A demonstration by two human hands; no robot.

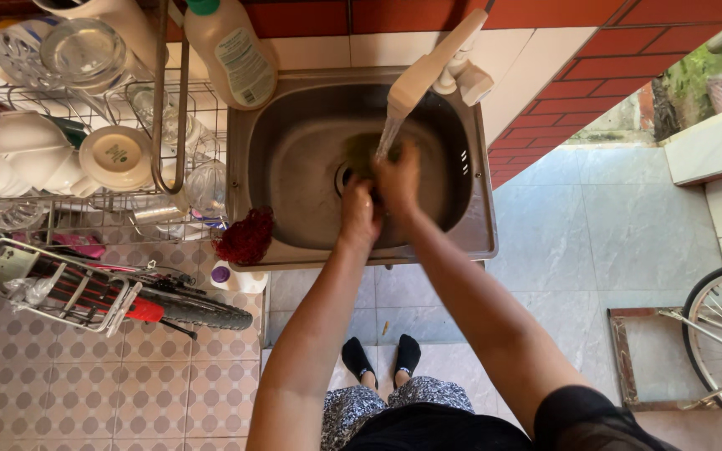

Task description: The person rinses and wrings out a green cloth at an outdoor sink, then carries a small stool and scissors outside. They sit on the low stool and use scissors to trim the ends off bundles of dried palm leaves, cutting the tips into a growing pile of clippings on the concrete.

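Forearms down to left hand (359, 210) and right hand (399, 177), fingers pressed together under tap (428, 67) angled toward sink (294, 150).

Even, soft daylight fills the scene, brightest on the pale grey floor tiles (578, 225) at right, with no hard shadows. The stainless steel sink basin (294, 159) is darker inside, with dull sheen on its rim. Wide-angle distortion bends the edges, and the joined hands under the water look slightly blurred.
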